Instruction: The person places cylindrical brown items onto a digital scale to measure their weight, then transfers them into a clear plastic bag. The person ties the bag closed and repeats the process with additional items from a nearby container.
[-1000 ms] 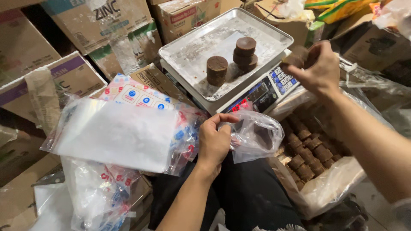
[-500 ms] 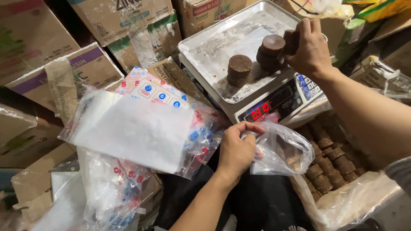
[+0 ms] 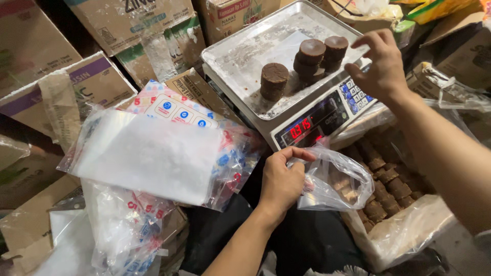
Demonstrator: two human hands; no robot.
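Head view: left hand fingers pinch clear bag at centre; right hand open, empty above brown blocks upper right; advise holding bag mouth wide

Head camera, downward (close) over scale

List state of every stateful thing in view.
Digital scale: on, red digits lit.
Scale tray: holds brown cylindrical blocks.
Clear plastic bag: open, gripped by left hand.
Right hand: empty, fingers spread above scale.
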